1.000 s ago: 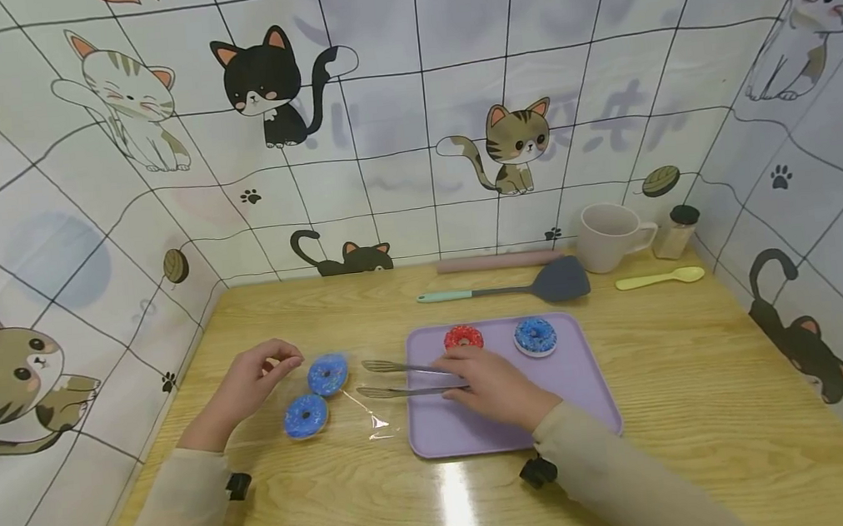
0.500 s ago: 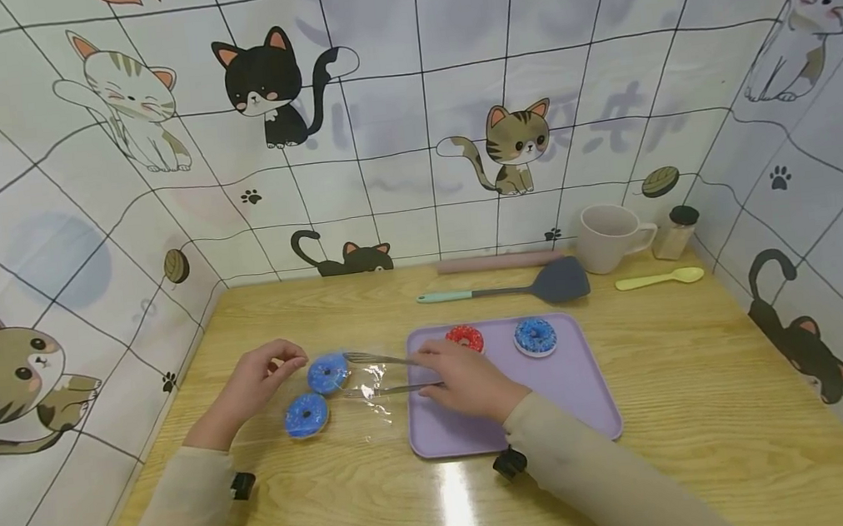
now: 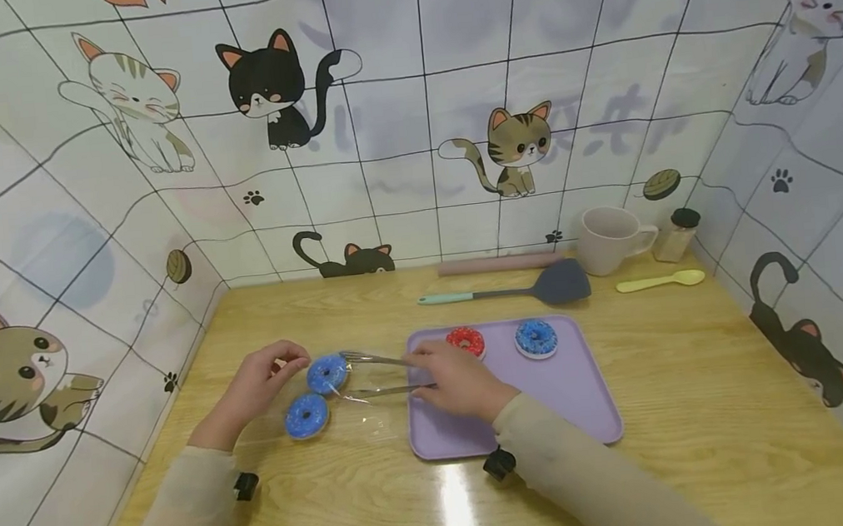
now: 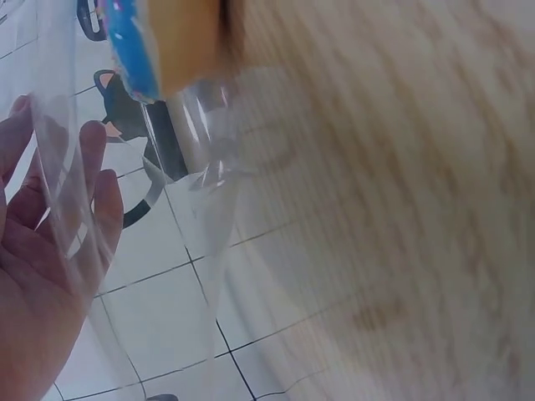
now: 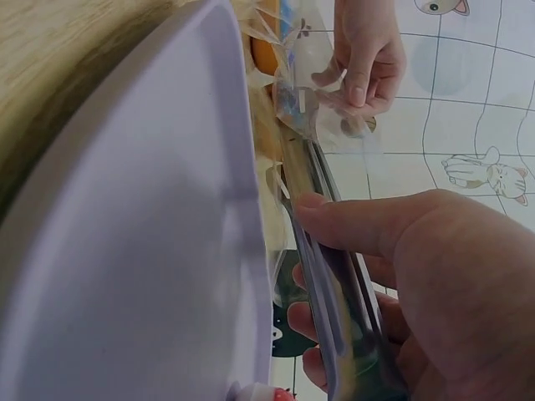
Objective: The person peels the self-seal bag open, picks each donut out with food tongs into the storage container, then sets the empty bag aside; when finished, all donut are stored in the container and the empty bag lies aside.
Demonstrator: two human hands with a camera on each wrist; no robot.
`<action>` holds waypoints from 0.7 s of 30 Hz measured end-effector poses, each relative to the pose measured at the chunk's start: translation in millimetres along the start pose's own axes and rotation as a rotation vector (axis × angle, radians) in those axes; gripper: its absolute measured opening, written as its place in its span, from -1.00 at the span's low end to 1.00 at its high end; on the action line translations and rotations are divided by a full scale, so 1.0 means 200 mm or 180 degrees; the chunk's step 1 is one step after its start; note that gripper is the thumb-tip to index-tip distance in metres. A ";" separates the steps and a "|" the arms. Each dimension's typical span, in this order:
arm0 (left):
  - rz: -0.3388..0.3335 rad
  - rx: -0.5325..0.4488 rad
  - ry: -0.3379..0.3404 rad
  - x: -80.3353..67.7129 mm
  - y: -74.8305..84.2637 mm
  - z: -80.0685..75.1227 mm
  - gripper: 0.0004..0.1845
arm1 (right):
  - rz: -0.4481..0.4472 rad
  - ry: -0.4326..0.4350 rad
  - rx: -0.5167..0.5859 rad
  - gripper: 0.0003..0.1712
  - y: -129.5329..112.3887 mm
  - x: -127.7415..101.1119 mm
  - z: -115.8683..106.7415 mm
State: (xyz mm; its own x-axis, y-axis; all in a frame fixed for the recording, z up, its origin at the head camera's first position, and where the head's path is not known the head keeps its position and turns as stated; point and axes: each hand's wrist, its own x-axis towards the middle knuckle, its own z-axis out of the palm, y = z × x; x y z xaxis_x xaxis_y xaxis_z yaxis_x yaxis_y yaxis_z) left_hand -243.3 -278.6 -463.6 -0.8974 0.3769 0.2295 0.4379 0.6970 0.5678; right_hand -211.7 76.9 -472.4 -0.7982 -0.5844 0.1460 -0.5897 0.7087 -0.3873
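Purple tray holds 2 donuts, clear bag 2 more.

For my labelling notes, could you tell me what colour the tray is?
The tray is pale purple, clearest in the head view.

This looks like a play kitchen corner set up at home or in a recording booth, not a working kitchen. A wooden table is boxed in on three sides by wall panels printed with a tile grid and cartoon cats (paw prints and yarn balls too). Along the back edge lie kitchen things: a pink rolling pin, a grey spatula with a mint handle, a cream mug, a small shaker with a dark cap and a yellow spoon. A lilac tray carries bright toy doughnuts, which suits pretend baking.
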 end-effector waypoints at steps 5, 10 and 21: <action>-0.0040 0.0016 0.0012 0.00 -0.01 0.00 -0.91 | 0.0024 0.0038 0.0046 -0.43 0.00 -0.01 0.00; -0.0076 0.0024 0.0022 0.00 -0.02 0.00 -0.89 | 0.0031 0.0025 0.0035 -0.46 0.00 -0.03 0.00; -0.0009 0.0006 0.0070 0.00 0.01 0.00 -0.91 | 0.0066 0.0044 -0.0034 -0.36 -0.02 0.01 0.04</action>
State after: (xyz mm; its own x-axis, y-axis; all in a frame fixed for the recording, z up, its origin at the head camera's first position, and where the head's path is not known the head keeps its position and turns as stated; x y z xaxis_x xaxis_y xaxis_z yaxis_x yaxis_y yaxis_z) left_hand -243.1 -277.0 -462.9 -0.8995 0.3616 0.2452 0.4356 0.6992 0.5669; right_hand -211.3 70.0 -477.9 -0.8118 -0.5641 0.1506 -0.5742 0.7248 -0.3807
